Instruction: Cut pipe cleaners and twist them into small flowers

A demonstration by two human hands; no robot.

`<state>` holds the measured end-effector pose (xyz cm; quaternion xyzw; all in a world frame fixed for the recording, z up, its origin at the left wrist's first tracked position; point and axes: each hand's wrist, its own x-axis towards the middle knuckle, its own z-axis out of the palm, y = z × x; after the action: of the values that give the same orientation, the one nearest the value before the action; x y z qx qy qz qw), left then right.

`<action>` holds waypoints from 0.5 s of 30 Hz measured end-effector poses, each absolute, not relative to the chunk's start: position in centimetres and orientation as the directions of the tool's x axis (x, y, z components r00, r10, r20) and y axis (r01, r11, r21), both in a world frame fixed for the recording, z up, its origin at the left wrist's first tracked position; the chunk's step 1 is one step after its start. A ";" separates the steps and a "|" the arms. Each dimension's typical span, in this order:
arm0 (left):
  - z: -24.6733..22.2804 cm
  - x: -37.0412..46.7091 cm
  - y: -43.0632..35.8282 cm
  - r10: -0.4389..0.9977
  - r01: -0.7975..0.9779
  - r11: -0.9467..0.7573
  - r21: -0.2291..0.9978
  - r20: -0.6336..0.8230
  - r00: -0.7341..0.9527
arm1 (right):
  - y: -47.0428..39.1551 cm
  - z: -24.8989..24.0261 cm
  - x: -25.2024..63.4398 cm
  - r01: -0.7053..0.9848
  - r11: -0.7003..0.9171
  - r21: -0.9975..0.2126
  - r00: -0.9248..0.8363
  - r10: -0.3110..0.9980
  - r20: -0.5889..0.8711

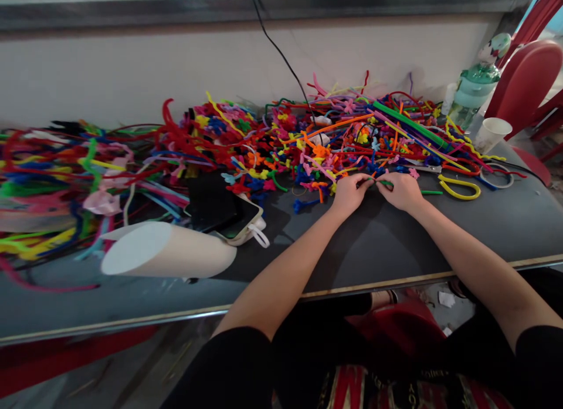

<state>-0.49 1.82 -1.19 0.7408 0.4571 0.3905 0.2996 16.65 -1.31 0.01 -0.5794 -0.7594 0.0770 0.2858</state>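
Note:
My left hand [349,193] and my right hand [401,191] meet above the grey table, fingertips pinched close together. Between them runs a green pipe cleaner [431,192], whose straight end sticks out to the right past my right hand. Both hands are closed on it; the small part between the fingertips is mostly hidden. Just behind lies a heap of coloured pipe cleaners [334,154], some straight and some twisted into small flower shapes. To the right of my right hand rests a bent yellow pipe cleaner [461,196].
On the left a white paper roll [176,250] lies beside a phone [246,218] in a pale case. A paper cup [492,133] and a green-tinted bottle [472,92] stand at the right. A black cable [281,51] hangs by the wall; red chairs [530,80] are beyond.

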 end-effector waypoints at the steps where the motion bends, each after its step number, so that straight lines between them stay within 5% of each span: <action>1: -1.3 -0.6 1.9 0.913 0.437 -0.400 0.806 0.308 0.268 | -1.3 0.1 16.7 0.841 0.324 -0.433 -0.164 0.916 0.366; 9: -2.0 -0.5 2.6 0.936 0.218 -0.318 0.923 0.269 0.226 | -1.1 0.5 17.9 0.776 0.255 -0.578 0.123 0.836 0.534; 15: -1.4 -0.1 1.7 0.908 0.095 -0.307 0.947 0.261 0.326 | -0.5 -0.3 17.1 0.492 0.321 -0.810 0.163 0.879 0.447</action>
<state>-0.08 1.67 -1.44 0.6744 0.3719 0.4454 0.4565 17.10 -0.49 -0.35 -0.5528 -0.6201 0.1846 0.5251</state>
